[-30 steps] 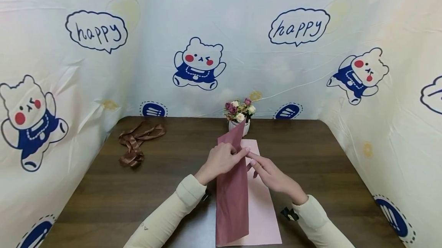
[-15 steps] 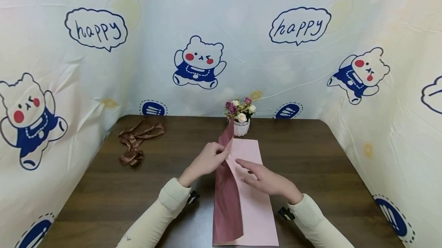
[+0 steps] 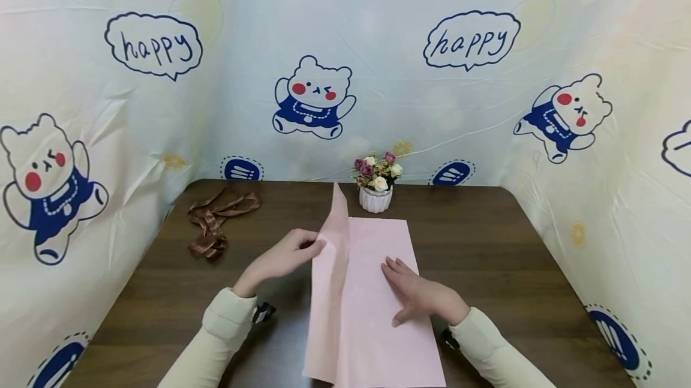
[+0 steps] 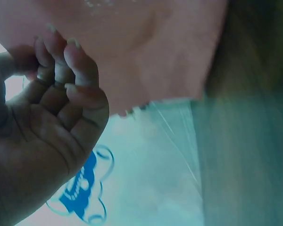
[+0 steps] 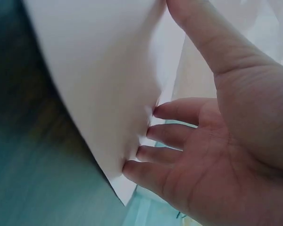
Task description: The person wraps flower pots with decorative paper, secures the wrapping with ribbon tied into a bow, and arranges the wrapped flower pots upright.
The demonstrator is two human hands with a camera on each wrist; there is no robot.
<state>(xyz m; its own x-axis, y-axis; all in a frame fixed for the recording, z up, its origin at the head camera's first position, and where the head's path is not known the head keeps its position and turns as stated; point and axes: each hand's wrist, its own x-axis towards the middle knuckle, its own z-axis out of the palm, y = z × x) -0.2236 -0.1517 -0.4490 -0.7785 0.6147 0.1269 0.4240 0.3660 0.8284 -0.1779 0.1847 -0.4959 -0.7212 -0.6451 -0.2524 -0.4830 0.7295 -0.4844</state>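
A folded sheet of pink wrapping paper point(image 3: 385, 340) lies lengthwise on the table, its left flap lifted and standing partway up. The thumb and fingers of my left hand point(image 3: 281, 262) pinch that flap by its outer edge. In the left wrist view the fingers of the left hand point(image 4: 52, 113) are bent against the paper point(image 4: 151, 61). My right hand point(image 3: 423, 298) rests on the right half with fingers spread. The right wrist view has the fingertips of the right hand point(image 5: 203, 155) touching the pale sheet point(image 5: 99, 70).
A small white pot of artificial flowers point(image 3: 376, 190) stands behind the paper. A brown satin ribbon point(image 3: 210, 229) lies in loops at the back left of the wooden table point(image 3: 486, 238). A printed cloth backdrop point(image 3: 399, 106) surrounds the table.
My left hand has drawn the flap over to the left, so its dark rose face turned away and its pale pink face shows. My right hand has come down onto the sheet.
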